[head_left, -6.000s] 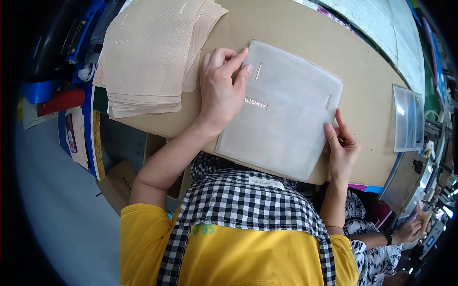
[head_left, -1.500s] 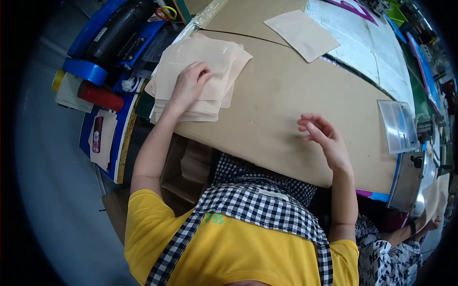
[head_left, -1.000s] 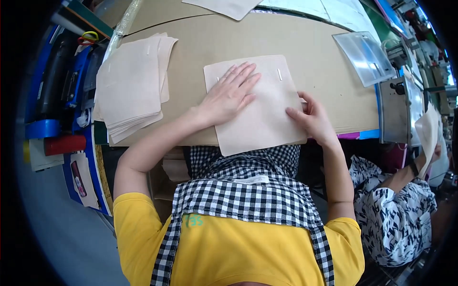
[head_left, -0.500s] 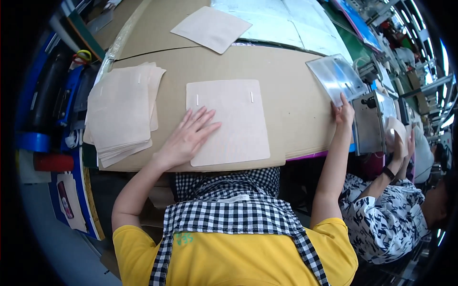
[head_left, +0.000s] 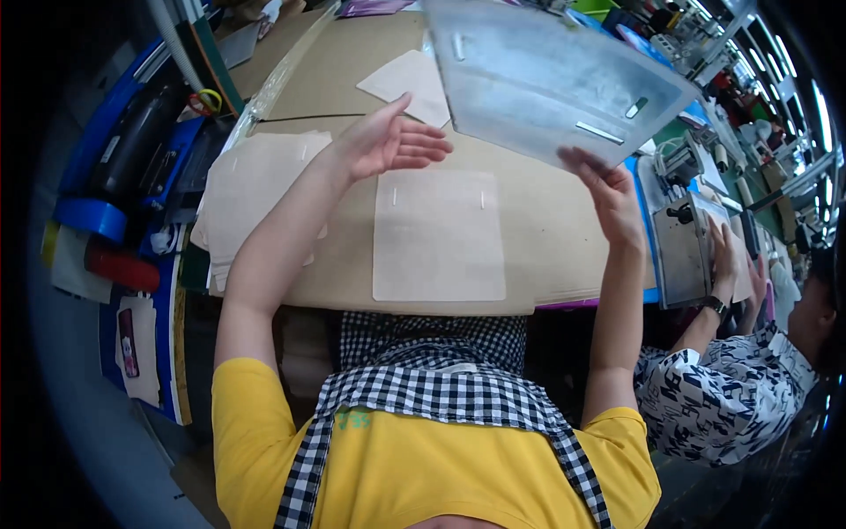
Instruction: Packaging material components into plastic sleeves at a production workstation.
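Observation:
My right hand (head_left: 610,192) grips the lower edge of a transparent plastic template (head_left: 546,84) with slots cut in it, held up and tilted over the right half of the table. My left hand (head_left: 397,145) is raised in the air, empty, its fingers stretched toward the template. Below both hands a beige, square-cornered sheet (head_left: 439,247) with two short slits near its far edge lies flat by the near table edge. A stack of similar beige sheets (head_left: 264,185) rests to its left, partly behind my left forearm. One more beige sheet (head_left: 410,84) lies farther back, partly covered by the template.
Cardboard (head_left: 564,256) covers the tabletop. At the right, a co-worker's hand (head_left: 724,260) is beside a grey metal box (head_left: 686,251). Along the left side are yellow-handled scissors (head_left: 206,101), a black cylinder (head_left: 123,132) and a red roll (head_left: 122,264).
My right hand has lifted the template from the table's right side and brought it left over the table. My left hand has left the middle sheet and risen.

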